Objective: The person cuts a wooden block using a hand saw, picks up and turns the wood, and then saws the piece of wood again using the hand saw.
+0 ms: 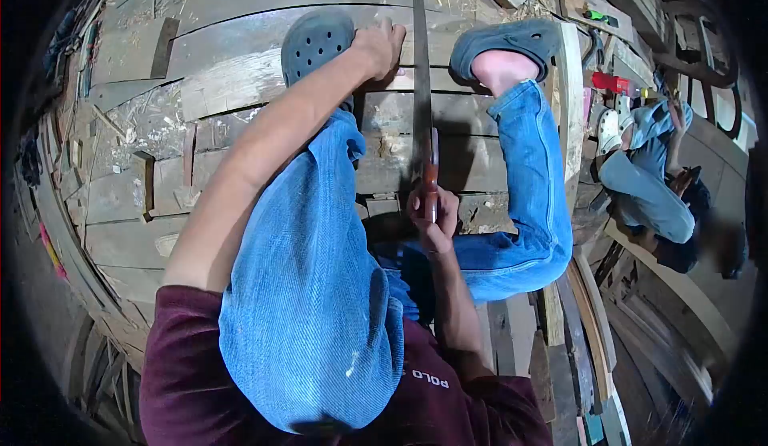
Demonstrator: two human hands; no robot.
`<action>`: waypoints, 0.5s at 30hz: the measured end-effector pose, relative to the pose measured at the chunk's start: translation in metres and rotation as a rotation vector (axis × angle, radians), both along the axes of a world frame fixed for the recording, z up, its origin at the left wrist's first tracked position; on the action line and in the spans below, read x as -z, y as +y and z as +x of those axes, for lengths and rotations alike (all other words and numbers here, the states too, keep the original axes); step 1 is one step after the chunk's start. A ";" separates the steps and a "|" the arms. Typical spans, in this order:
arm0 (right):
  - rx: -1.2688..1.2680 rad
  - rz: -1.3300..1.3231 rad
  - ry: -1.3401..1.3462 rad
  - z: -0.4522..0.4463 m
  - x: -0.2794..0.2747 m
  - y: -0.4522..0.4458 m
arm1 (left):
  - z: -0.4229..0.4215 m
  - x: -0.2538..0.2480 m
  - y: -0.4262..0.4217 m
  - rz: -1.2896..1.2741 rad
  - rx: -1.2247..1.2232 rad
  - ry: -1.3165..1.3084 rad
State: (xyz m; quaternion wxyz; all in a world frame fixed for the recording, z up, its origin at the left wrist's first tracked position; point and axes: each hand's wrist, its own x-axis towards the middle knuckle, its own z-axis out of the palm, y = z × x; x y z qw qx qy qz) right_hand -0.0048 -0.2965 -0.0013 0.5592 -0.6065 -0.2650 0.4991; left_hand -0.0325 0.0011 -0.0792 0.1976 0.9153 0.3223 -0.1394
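Observation:
My right hand (436,212) is closed round the reddish-brown wooden handle (432,176) of a long, narrow saw. Its dark blade (420,62) runs straight away from me between my two feet, seen nearly edge-on. My left hand (382,48) rests beside my left grey clog (314,44), just left of the blade, with its fingers bent over the boards; whether they grip a board I cannot make out. My other clog (512,46) stands to the right of the blade.
Wooden planks (240,30) with shavings lie beneath my feet. A pale beam (570,102) runs along the right. Another person (656,182) in jeans sits at the far right, near a red object (610,83). Small wood offcuts (145,184) lie at the left.

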 end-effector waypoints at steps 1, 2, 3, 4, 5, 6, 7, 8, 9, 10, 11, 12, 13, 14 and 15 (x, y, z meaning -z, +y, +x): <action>0.008 0.011 -0.005 0.000 0.000 0.004 | 0.003 -0.001 0.002 0.001 0.027 0.049; 0.016 0.018 -0.011 0.001 -0.002 0.008 | 0.004 0.000 0.002 0.009 0.029 0.056; 0.050 0.012 -0.005 -0.002 -0.007 0.012 | 0.003 0.004 0.003 0.009 0.022 0.038; -0.023 -0.092 -0.048 -0.003 -0.013 0.009 | 0.003 0.007 0.003 0.013 0.016 0.018; -0.031 -0.029 -0.088 -0.006 -0.016 0.012 | 0.003 0.004 0.003 0.017 0.025 0.040; -0.039 0.033 -0.126 -0.010 -0.019 0.014 | 0.003 0.003 0.002 0.006 0.037 0.042; -0.120 0.045 -0.101 -0.004 -0.021 0.013 | 0.004 0.003 0.001 0.020 0.029 0.045; -0.080 0.064 -0.198 -0.008 -0.030 0.016 | 0.005 0.003 0.001 0.033 0.014 0.050; -0.027 0.094 -0.259 -0.010 -0.024 0.014 | 0.003 0.004 0.001 0.036 0.008 0.048; 0.034 0.121 -0.323 -0.013 -0.018 0.011 | 0.003 0.005 0.001 0.038 0.010 0.045; 0.048 -0.056 -0.529 -0.014 -0.030 0.015 | 0.003 0.004 0.001 0.041 0.014 0.037; 0.087 -0.054 -0.545 -0.013 -0.019 0.011 | 0.004 0.003 0.002 0.030 0.013 0.032; 0.107 -0.032 -0.520 -0.015 -0.017 0.013 | 0.005 0.003 0.003 0.018 0.011 0.023; 0.123 -0.012 -0.495 -0.019 -0.017 0.017 | 0.004 0.003 0.003 0.003 0.006 0.016; 0.125 0.006 -0.583 -0.023 -0.028 0.026 | 0.001 0.000 0.000 0.004 -0.005 -0.033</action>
